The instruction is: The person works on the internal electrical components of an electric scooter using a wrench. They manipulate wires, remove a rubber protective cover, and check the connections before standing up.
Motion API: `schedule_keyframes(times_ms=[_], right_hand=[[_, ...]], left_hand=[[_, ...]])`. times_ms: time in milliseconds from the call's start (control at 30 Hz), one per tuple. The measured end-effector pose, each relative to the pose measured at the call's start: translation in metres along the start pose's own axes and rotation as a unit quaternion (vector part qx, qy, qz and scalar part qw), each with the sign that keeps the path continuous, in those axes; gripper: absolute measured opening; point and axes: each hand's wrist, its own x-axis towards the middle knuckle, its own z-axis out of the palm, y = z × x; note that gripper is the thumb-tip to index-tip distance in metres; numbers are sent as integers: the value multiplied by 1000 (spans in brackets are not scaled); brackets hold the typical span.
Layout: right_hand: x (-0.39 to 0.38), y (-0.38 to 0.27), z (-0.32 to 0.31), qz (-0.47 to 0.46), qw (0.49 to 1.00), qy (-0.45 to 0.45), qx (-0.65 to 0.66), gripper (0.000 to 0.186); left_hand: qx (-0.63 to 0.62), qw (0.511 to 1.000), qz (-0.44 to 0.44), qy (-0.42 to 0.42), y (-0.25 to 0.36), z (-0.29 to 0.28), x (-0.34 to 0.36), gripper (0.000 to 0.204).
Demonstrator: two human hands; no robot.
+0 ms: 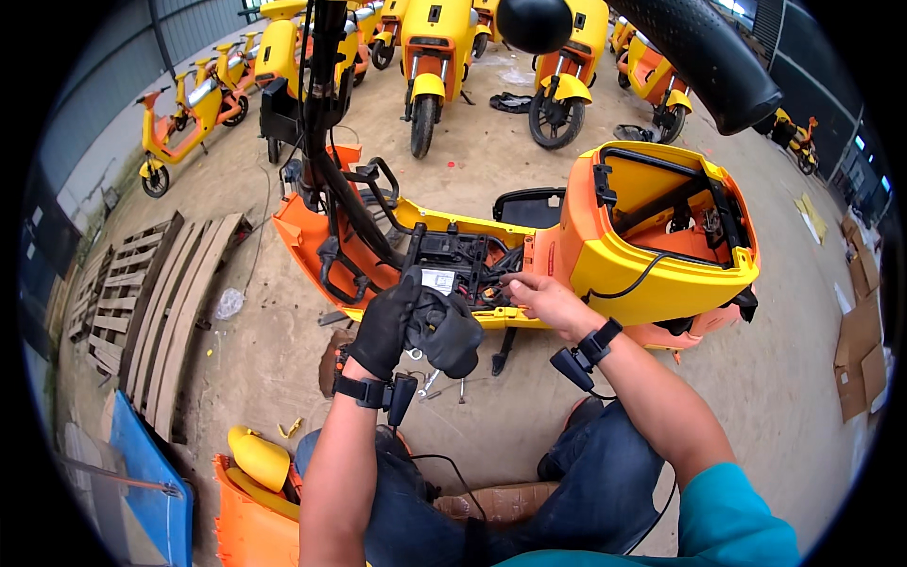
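Note:
A stripped yellow-and-orange scooter frame (pixel 652 236) lies across the ground in front of me, its black wiring bay (pixel 463 260) exposed. My left hand (pixel 387 326), in a black glove, grips a second black glove (pixel 449 331) just below the wiring bay. My right hand (pixel 543 298) is bare; its fingertips pinch at the wires at the bay's right edge. Both wrists carry black strapped devices.
Wooden pallets and boards (pixel 151 293) lie at the left. Small tools (pixel 430 383) rest on the dirt under my hands. Yellow scooters (pixel 435 57) are parked at the back. Orange and yellow panels (pixel 255 472) sit at my lower left, cardboard (pixel 860 350) at the right.

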Motion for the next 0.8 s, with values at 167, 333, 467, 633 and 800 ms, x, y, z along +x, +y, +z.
schedule_keyframes(times_ms=[167,333,467,633,800], right_hand=[[6,20,9,60,990,-121,39,40],[7,23,25,41,945,-273,174,46],[5,14,21,13,923,-290,254,53],[7,15,19,-30,927,-269,260,43],[-10,-8,38,-4,941,-208,266,36]], left_hand=[[-116,992,-1,-43,17,16,-9,35],[-115,992,48,-35,4,-10,0,37],[-190,980,50,-14,-5,-13,9,38],[-163,986,44,8,-10,-1,10,40],[-168,985,13,-26,-14,-1,10,39]])
